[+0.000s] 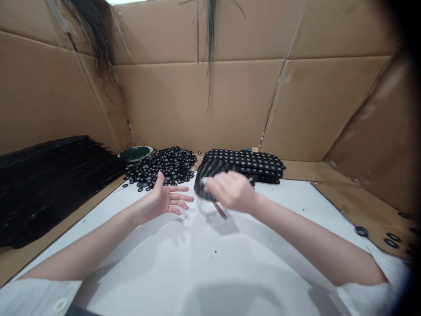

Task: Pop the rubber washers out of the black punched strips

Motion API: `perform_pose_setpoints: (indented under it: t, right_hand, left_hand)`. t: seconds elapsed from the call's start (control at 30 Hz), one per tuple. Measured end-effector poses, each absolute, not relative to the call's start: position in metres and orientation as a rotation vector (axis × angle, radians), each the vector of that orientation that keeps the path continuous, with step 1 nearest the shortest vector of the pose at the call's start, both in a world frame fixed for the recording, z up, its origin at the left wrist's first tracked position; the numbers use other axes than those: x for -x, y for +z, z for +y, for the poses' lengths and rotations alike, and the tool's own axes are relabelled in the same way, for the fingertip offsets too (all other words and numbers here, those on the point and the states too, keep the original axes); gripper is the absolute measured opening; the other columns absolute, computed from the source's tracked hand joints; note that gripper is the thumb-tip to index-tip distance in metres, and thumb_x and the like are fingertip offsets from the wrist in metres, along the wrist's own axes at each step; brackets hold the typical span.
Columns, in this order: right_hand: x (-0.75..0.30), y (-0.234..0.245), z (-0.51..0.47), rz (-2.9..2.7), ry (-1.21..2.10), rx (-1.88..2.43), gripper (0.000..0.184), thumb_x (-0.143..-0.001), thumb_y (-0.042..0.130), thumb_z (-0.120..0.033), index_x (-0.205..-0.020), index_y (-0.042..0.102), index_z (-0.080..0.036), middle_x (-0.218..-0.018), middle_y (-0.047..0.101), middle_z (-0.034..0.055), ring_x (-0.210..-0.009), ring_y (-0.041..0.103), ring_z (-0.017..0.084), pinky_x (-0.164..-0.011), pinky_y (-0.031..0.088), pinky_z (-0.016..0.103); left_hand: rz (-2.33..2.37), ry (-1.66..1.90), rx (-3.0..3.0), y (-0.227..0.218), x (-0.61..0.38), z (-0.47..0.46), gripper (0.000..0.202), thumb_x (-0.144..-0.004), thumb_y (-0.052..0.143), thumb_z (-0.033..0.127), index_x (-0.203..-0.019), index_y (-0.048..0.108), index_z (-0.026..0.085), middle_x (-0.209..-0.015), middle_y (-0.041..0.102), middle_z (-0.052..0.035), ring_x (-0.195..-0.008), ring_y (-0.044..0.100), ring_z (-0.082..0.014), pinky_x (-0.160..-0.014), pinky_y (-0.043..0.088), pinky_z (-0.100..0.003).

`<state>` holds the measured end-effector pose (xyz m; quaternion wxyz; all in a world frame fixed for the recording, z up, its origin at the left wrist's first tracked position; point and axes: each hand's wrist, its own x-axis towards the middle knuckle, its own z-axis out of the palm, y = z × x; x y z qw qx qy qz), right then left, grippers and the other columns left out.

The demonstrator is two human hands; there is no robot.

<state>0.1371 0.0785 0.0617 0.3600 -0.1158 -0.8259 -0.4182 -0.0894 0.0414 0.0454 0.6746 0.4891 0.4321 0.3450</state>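
My left hand (161, 199) is open above the white surface, thumb up and fingers spread, holding nothing. It is just in front of a heap of small black rings (174, 162). My right hand (232, 191) is closed in a fist right of centre. A black piece with pale dots (204, 182), smeared into streaks by motion, hangs from the fist; its exact kind cannot be made out. Behind the fist lies a stack of black pieces with rows of pale dots (259, 162). Below the fist, a thin reddish stick-like thing (220, 210) shows in part.
Cardboard walls (197, 96) enclose the white work surface (148, 272). At left lies a large pile of black strands (49, 184). A dish with dark green contents (135, 153) stands behind the rings. Loose black rings (391, 239) lie at right. Dark strands (210, 35) hang above.
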Motion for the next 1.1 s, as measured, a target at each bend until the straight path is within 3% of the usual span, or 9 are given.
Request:
perform_pose_setpoints:
  t: [0.23,0.4,0.53,0.63,0.8,0.9,0.97,1.03,1.1]
  right_hand:
    - [-0.117,0.013,-0.011,-2.550,-0.769,-0.141,0.019,-0.081,0.041,-0.015,-0.083,0.058,-0.010,-0.068,0.056,0.0046,-0.052,0.047,0.012,-0.045,0.030,0.026]
    - [-0.110,-0.010,-0.035,-2.569,-0.569,0.019,0.019,-0.081,0.041,-0.016,-0.085,0.059,-0.012,-0.093,0.061,0.0101,-0.082,0.057,0.022,-0.070,0.043,0.034]
    - [-0.112,-0.023,-0.032,-2.701,-0.355,0.129,0.031,-0.085,0.038,-0.037,-0.091,0.060,-0.016,-0.113,0.055,0.0055,-0.115,0.040,0.032,-0.094,0.033,0.044]
    - [-0.116,-0.024,-0.026,-2.788,-0.267,0.169,0.042,-0.082,0.039,-0.047,-0.100,0.059,-0.015,-0.116,0.054,0.0055,-0.125,0.025,0.033,-0.100,0.025,0.047]
    - [-0.122,-0.018,-0.014,-2.640,-0.337,0.577,0.054,-0.077,0.050,-0.046,-0.114,0.052,-0.008,-0.127,0.045,0.0139,-0.129,0.011,0.035,-0.104,0.014,0.051]
    - [-0.127,-0.010,-0.009,-2.661,-0.174,0.655,0.052,-0.073,0.052,-0.051,-0.107,0.058,-0.012,-0.125,0.047,0.0153,-0.121,0.033,0.035,-0.096,0.031,0.050]
    - [-0.132,-0.003,-0.003,-2.750,0.144,0.613,0.042,-0.077,0.046,-0.052,-0.096,0.062,-0.019,-0.112,0.058,0.0096,-0.106,0.051,0.026,-0.086,0.044,0.039]
    - [-0.137,0.000,0.009,-2.717,0.335,0.682,0.032,-0.085,0.038,-0.042,-0.092,0.061,-0.021,-0.105,0.061,0.0058,-0.097,0.056,0.017,-0.081,0.047,0.029]
    - [-0.141,-0.004,0.028,-2.573,0.206,0.902,0.029,-0.087,0.036,-0.032,-0.102,0.057,-0.019,-0.114,0.056,0.0086,-0.105,0.050,0.019,-0.087,0.044,0.034]
  left_hand:
    - [1.089,0.667,-1.096,0.012,0.088,0.029,0.058,-0.076,0.036,0.061,-0.104,0.052,0.012,-0.096,0.060,-0.0140,-0.079,0.057,-0.0190,-0.075,0.040,-0.033]
    - [0.955,0.308,-1.670,0.030,0.091,0.017,0.054,-0.076,0.042,0.056,-0.117,0.044,0.021,-0.109,0.057,-0.0102,-0.103,0.049,-0.0222,-0.090,0.033,-0.035]
    - [0.979,0.121,-1.926,0.041,0.090,0.007,0.086,-0.057,0.071,0.037,-0.130,0.028,0.025,-0.126,0.044,-0.0082,-0.110,0.044,-0.0251,-0.092,0.035,-0.033]
    - [1.023,0.117,-2.005,0.047,0.081,0.000,0.088,-0.057,0.070,0.026,-0.132,0.025,0.023,-0.128,0.042,-0.0082,-0.112,0.043,-0.0264,-0.090,0.037,-0.032]
    - [1.066,0.545,-1.923,0.054,0.070,0.008,0.058,-0.063,0.051,0.007,-0.119,0.043,0.021,-0.108,0.058,-0.0033,-0.095,0.053,-0.0211,-0.077,0.043,-0.028]
    - [1.046,0.886,-1.641,0.048,0.078,0.024,0.051,-0.060,0.049,0.004,-0.109,0.050,0.019,-0.108,0.059,-0.0048,-0.093,0.054,-0.0210,-0.072,0.043,-0.028]
    - [0.992,1.036,-1.394,0.040,0.089,0.035,0.048,-0.058,0.049,0.005,-0.104,0.054,0.016,-0.108,0.060,-0.0065,-0.088,0.055,-0.0209,-0.069,0.043,-0.028]
    - [0.931,1.157,-1.195,0.034,0.099,0.044,0.044,-0.058,0.048,0.006,-0.100,0.058,0.015,-0.109,0.060,-0.0072,-0.087,0.056,-0.0212,-0.069,0.043,-0.029]
    - [0.878,1.232,-1.060,0.030,0.107,0.051,0.043,-0.059,0.047,0.006,-0.099,0.059,0.016,-0.109,0.060,-0.0061,-0.090,0.055,-0.0217,-0.071,0.044,-0.030]
